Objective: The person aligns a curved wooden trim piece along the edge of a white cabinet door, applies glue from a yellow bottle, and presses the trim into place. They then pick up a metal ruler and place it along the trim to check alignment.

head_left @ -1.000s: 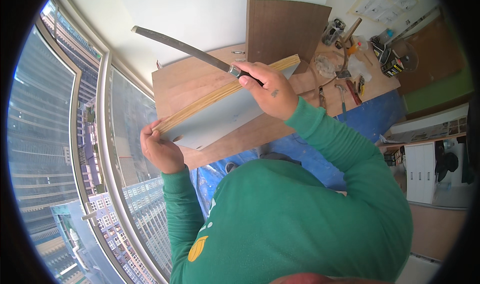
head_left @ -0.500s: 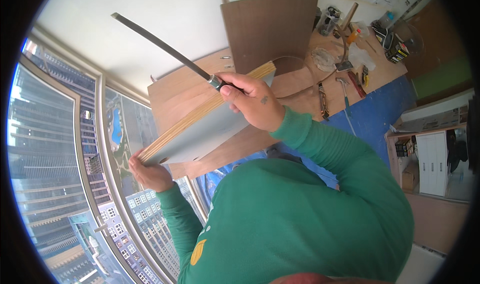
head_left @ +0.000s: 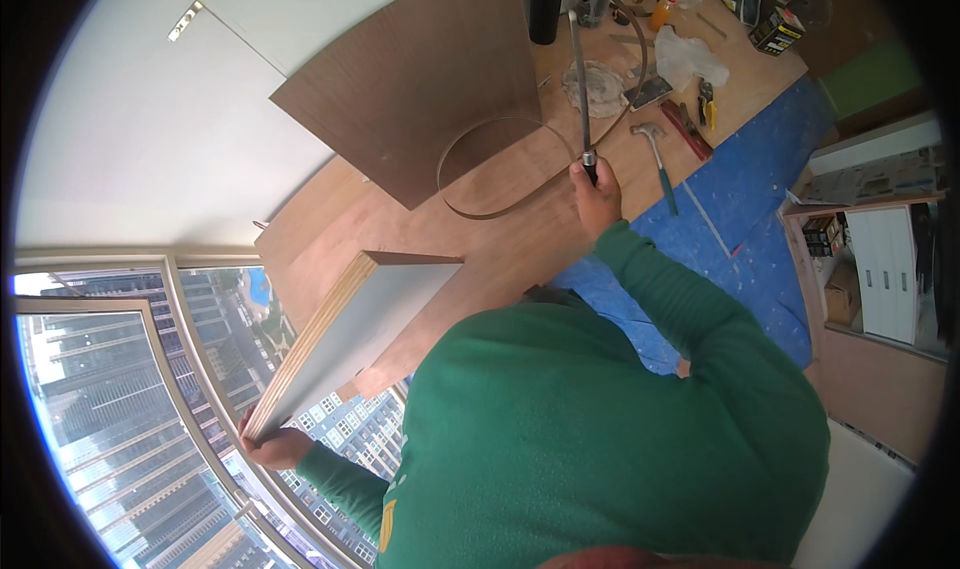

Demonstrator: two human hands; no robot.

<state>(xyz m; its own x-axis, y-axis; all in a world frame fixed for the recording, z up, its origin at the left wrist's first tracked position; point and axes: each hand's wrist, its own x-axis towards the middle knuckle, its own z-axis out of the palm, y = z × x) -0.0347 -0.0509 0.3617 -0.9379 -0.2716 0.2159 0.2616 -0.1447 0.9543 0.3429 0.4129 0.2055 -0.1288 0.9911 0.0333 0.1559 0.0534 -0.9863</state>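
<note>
While clenching in right hand (head_left: 598, 199) one long grey metal file (head_left: 583, 89) and clasping in left hand (head_left: 278, 448) one tilted, grey-faced plywood board (head_left: 375, 331) near pale-framed window (head_left: 90, 369) | swung file rightward off board, so apparently not working it now | beyond: one teal-handled claw hammer (head_left: 665, 189), one looped brown strip (head_left: 478, 216)

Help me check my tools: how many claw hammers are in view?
1: the teal-handled claw hammer, lying on the table to the right of the right hand, which holds the file. Others may be hidden.

right hand (head_left: 598, 201) | moved away from board (head_left: 345, 344) | file (head_left: 581, 89) swung rightward
</note>
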